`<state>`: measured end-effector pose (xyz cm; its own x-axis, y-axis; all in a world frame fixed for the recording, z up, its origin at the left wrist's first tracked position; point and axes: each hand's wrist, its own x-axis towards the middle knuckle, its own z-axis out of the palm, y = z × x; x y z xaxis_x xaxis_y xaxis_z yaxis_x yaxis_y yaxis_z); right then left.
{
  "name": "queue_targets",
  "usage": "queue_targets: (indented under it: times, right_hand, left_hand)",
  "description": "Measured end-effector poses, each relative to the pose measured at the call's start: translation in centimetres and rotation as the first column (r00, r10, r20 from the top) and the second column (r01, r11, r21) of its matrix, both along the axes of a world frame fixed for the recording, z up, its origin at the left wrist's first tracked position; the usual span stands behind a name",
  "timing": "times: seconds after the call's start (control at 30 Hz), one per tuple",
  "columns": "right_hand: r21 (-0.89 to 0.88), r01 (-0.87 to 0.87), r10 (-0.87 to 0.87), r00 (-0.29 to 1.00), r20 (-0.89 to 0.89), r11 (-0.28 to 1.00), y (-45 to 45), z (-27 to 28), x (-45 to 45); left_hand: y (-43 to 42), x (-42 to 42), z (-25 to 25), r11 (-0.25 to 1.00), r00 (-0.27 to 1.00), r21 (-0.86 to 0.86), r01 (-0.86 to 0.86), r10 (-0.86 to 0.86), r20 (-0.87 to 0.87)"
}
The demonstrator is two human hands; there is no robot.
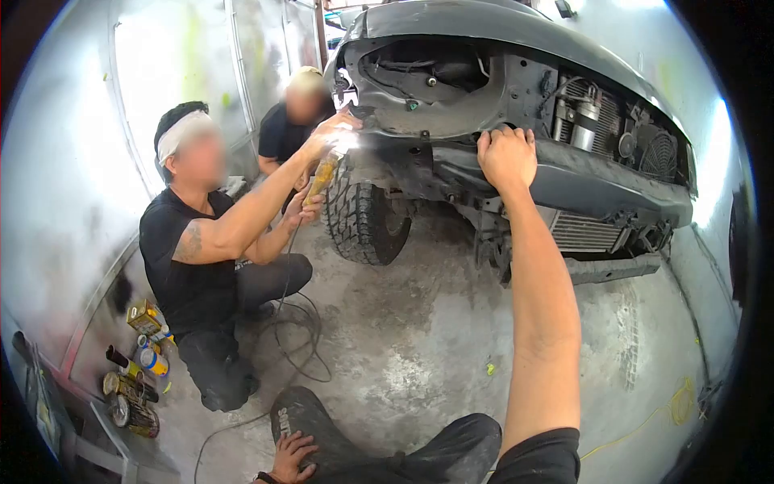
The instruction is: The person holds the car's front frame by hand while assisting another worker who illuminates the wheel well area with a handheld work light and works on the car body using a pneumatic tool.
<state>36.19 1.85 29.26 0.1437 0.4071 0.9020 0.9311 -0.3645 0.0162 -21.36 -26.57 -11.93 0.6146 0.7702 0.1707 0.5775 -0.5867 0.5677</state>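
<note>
My right hand (508,159) reaches up to the vehicle's front, its fingers curled over the top edge of the dark bumper beam (580,176). My left hand (295,458) lies on my thigh with fingers spread, holding nothing. Left of my right hand is the empty headlight opening (435,73) in the grey front body. A co-worker crouching at left holds a lit yellow work lamp (322,179) under the fender corner. That person's other hand (334,129) is up by the body edge; whether it holds anything is hidden by glare.
A second person (294,121) crouches behind, beside the front tyre (355,218). The lamp's cable (302,327) loops across the concrete floor. Several cans and bottles (137,403) stand at lower left. A radiator (584,231) and a fan (657,153) are exposed. A yellow cord (681,402) lies at right.
</note>
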Motion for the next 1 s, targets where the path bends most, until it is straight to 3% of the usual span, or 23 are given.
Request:
queue_targets:
  times: [1.0]
  right_hand:
    - [0.039, 0.016, -0.018, 0.998, 0.052, 0.999, 0.15, -0.08, 0.02]
  left_hand:
    - [0.28, -0.78, -1.21, 1.000, 1.000, 0.002, -0.008, 0.008, -0.012]
